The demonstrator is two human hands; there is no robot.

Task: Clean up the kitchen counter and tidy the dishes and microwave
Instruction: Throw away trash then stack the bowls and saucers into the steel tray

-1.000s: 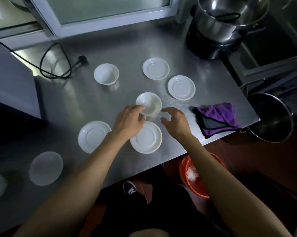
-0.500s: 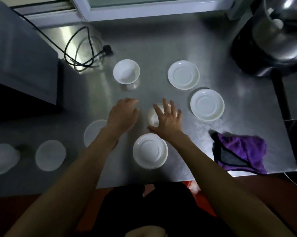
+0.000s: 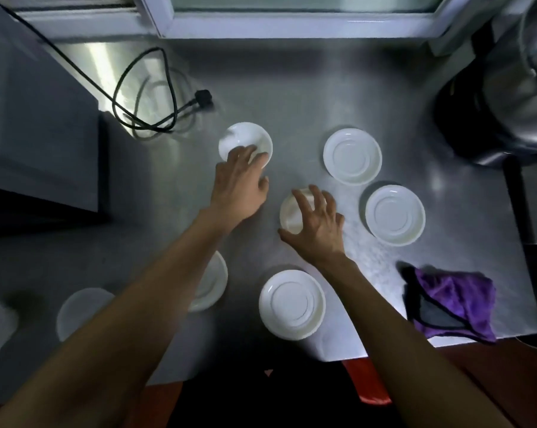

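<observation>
Now the left hand (image 3: 241, 183) has left the near bowl (image 3: 291, 211) at frame centre and reached up-frame to the far bowl (image 3: 245, 143), upper centre. Its fingers lie over that bowl's near rim, straight rather than curled; no grip is formed yet. One second earlier this hand held the near bowl's rim. The right hand (image 3: 318, 222) has taken over at the near bowl: half a second ago it lay spread above it; it now sits over it with fingers splayed and bent down around the rim. Whether the fingertips clasp the rim cannot be told.

Judgement: the bowls are being collected, one per hand, probably for stacking.

Remaining dishes on the steel counter (image 3: 291, 94):
- saucer (image 3: 352, 156), upper right of centre
- saucer (image 3: 395, 215), right of centre
- saucer (image 3: 292, 305), lower centre
- saucer (image 3: 213, 282), partly hidden under the left forearm
- two blurred pale discs, lower left; type uncertain

The purple cloth (image 3: 452, 307) lies at the lower right near the counter edge. The microwave (image 3: 35, 125) occupies the left; its loose power cord (image 3: 146, 97) lies coiled just up-frame of the far bowl.

Risk: smooth bowls on steel may slide when gripped from above.
</observation>
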